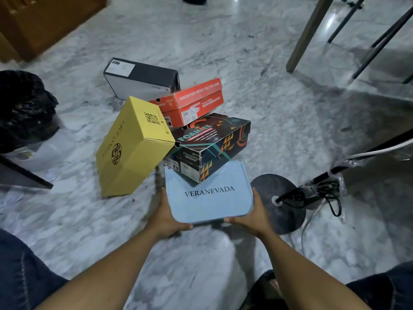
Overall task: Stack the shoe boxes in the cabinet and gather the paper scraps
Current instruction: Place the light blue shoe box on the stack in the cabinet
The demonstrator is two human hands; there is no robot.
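Note:
A light blue box (pixel 210 198) marked VERANEVADA is held above the marble floor, my left hand (pixel 166 217) gripping its left near corner and my right hand (pixel 253 217) its right near corner. A dark patterned Foamies box (pixel 210 144) rests on its far end. Behind it lies a red-orange box (pixel 194 101). A yellow box (pixel 131 146) leans tilted against the Foamies box. Farther back a black and grey box (pixel 140 79) lies on the floor.
A black plastic bag (pixel 24 110) sits at the left. A wooden cabinet (pixel 42 21) stands at the back left. A round black stand base (pixel 279 202) with cables lies to the right, and furniture legs (pixel 308 34) rise at the back right.

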